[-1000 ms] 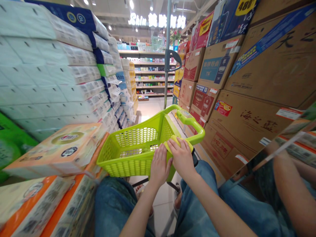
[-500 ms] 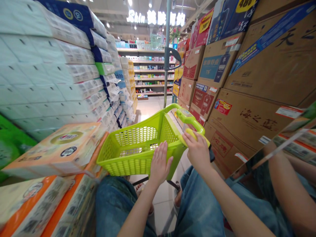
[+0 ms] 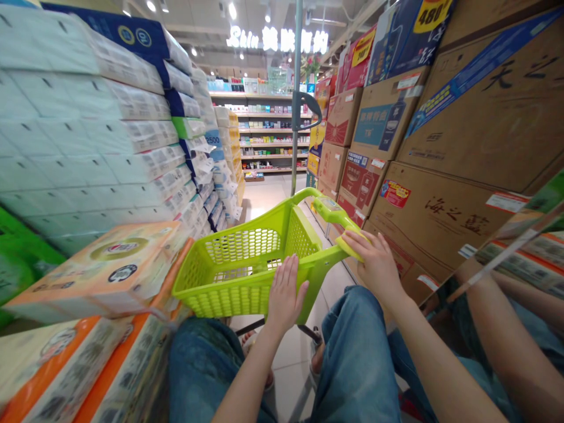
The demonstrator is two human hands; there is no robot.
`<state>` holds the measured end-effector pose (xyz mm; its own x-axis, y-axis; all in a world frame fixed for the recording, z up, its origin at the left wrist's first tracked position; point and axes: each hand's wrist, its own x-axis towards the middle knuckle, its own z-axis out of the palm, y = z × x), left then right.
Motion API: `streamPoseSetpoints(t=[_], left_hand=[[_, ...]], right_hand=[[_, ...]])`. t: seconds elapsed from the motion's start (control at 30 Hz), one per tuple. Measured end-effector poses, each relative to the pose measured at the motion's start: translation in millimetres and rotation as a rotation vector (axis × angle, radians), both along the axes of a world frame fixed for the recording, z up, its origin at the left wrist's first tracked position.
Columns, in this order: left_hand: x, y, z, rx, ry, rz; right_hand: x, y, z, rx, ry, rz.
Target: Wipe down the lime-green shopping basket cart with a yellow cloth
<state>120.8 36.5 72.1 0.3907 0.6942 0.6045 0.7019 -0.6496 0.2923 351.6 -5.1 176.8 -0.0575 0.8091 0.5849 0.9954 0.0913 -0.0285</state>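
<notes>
Head view: right hand (image 3: 378, 271) clenched around the handle (image 3: 352, 242) of the lime-green shopping basket (image 3: 238, 299); left hand (image 3: 285, 292) flat, fingers extended against the rim. Basket sits just beside the tissue cartons (image 3: 101, 270); a snag could topple them.

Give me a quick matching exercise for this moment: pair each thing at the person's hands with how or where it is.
Things:
1. Left hand
2. Right hand
3. Lime-green shopping basket
4. Brown cardboard cartons

Descriptions:
A. Perforated walls, just ahead of the person's legs
B. Stacked along the right side of the aisle
C. Curled over the yellow handle
D. Flat, fingers spread, against the basket's near side

Pairs: 1-D, 2-C, 3-A, 4-B
</notes>
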Motion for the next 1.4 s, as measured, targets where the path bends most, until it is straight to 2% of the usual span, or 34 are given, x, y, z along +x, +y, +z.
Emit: streamPoseSetpoints(t=[0.1,0.17,0.3,0.37,0.43,0.53,0.67,0.77,0.87,1.0,1.07,1.13,1.2,1.33,1.4], left_hand=[[1.6,-1.1,-0.3,-0.008,-0.01,0.008],[1.9,-1.5,-0.6,-0.015,-0.012,0.002],[0.1,-0.7,-1.9,-0.021,-0.009,-0.016],[-1.3,-0.1,-2.0,-0.016,-0.006,-0.017],[-2.3,0.2,-1.5,-0.014,0.004,-0.017],[-2.5,0.2,-0.6,-0.013,0.015,-0.013],[-0.5,-0.1,-0.9,-0.015,0.009,-0.006],[0.9,-0.5,-1.3,-0.019,0.0,0.004],[0.9,-0.7,-1.5,-0.019,-0.002,0.01],[-1.7,0.3,-2.3,-0.004,0.003,-0.005],[-3.1,0.9,-2.1,-0.003,0.007,-0.013],[-3.9,1.1,-1.3,-0.011,0.013,-0.021],[-3.8,1.0,-0.5,-0.017,0.016,-0.024],[-2.1,0.5,-0.7,-0.022,0.009,-0.017],[-1.2,0.3,-1.2,-0.027,0.0,-0.014]], right_hand=[[-3.9,1.0,-3.0,0.039,0.02,-0.052],[-28.2,2.3,-12.0,0.032,0.001,-0.051],[-88.2,4.8,-33.2,-0.041,-0.029,0.082],[-101.6,5.7,-38.5,-0.059,-0.027,0.13],[-96.0,5.7,-37.7,-0.063,-0.031,0.176],[-58.3,4.0,-26.4,-0.038,-0.034,0.192],[-0.6,3.4,-6.4,0.061,0.012,0.006],[5.6,7.0,-3.2,0.1,0.046,-0.083],[-29.3,11.5,-15.1,0.095,0.059,-0.067],[-88.5,14.0,-37.6,0.028,0.037,0.099],[-98.2,13.3,-42.0,0.002,0.025,0.17],[-87.9,11.9,-39.0,-0.012,0.018,0.203],[-61.8,10.6,-30.5,-0.007,0.018,0.192],[-1.2,11.8,-9.8,0.074,0.069,0.055],[12.2,13.7,-3.7,0.107,0.11,-0.011]])
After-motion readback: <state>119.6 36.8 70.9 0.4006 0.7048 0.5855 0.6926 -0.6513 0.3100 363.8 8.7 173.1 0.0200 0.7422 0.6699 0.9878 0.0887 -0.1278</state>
